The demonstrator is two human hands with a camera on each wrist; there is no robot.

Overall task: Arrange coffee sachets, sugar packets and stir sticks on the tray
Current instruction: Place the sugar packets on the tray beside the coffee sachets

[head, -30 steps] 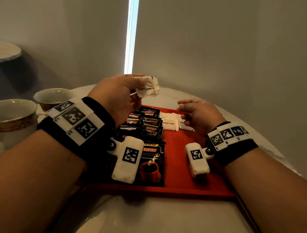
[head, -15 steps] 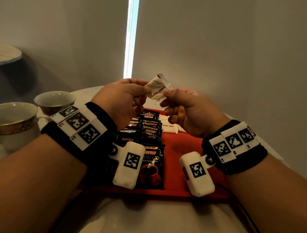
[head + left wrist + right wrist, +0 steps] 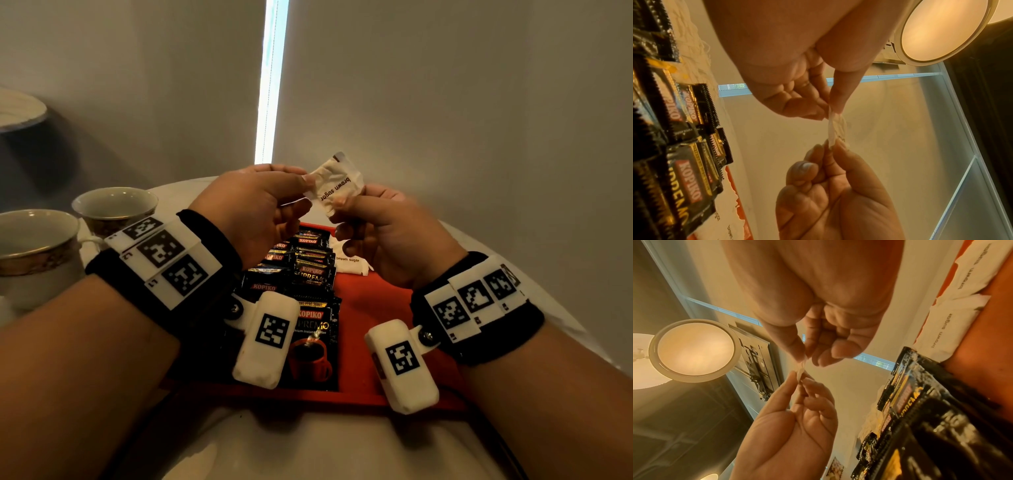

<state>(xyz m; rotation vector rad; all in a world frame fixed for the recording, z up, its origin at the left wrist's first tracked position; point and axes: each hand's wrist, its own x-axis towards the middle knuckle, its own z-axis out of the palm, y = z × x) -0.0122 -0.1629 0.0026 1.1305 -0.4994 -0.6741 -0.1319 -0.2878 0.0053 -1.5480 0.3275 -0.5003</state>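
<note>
A white brown sugar packet [image 3: 337, 185] is held up in the air above the far end of the red tray [image 3: 376, 305]. My left hand [image 3: 306, 192] pinches its left edge and my right hand [image 3: 339, 206] pinches its lower right edge. The left wrist view shows the packet [image 3: 836, 128] edge-on, stretched between the two pinches. On the tray, black Kopiko coffee sachets [image 3: 310, 274] lie overlapped in rows along the left side. White sugar packets [image 3: 347, 261] lie beside them at the far middle. No stir sticks are visible.
Two gold-rimmed cups [image 3: 113, 205] [image 3: 30, 246] stand on the white table to the left of the tray. A wall rises close behind the table. The right half of the tray shows bare red surface.
My right hand rose from over the tray's sugar packets and took hold of the packet that the left hand alone was holding. Both hands now pinch it.
</note>
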